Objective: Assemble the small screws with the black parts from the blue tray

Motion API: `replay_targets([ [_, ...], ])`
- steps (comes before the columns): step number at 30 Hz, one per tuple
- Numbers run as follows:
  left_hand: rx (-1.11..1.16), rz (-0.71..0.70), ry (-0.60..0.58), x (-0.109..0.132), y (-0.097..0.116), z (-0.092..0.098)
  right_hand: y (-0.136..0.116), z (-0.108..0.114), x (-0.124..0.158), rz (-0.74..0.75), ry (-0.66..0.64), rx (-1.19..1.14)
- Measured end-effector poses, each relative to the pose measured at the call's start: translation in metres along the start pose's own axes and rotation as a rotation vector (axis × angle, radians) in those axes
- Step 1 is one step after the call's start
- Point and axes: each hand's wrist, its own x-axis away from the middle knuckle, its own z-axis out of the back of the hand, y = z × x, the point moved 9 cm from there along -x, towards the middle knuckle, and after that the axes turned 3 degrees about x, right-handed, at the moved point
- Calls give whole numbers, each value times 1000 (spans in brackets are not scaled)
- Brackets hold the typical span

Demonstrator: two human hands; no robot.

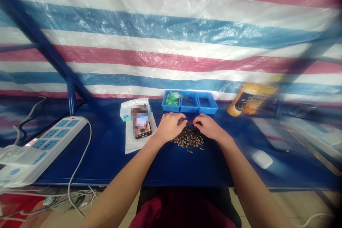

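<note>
A heap of small brass-and-dark screws (189, 138) lies on the blue tabletop (112, 156), just below and between my hands. My left hand (169, 127) and my right hand (210, 127) curl down at the heap's far edge, fingertips facing each other a short gap apart. A few dark screws stand between the fingertips, but I cannot tell whether either hand pinches one. Just beyond my hands sits a blue three-compartment plastic tray (189, 102) holding green items at left, screws in the middle and dark parts at right.
A smartphone (142, 129) lies on white paper left of my hands. Further left are a white power strip (50, 139) and cables. To the right are a white mouse (262, 159), a keyboard (269, 133) and yellow cans (251, 99). A striped tarp hangs behind.
</note>
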Motion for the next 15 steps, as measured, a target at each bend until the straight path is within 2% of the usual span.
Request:
replay_targets([
  [5, 0, -3, -9, 0, 1, 0, -3, 1, -1, 34, 20, -40],
  [10, -7, -9, -5, 0, 2, 0, -8, 10, -6, 39, 136, -190],
  [15, -14, -7, -10, 0, 1, -2, -6, 8, -6, 26, 164, -171],
])
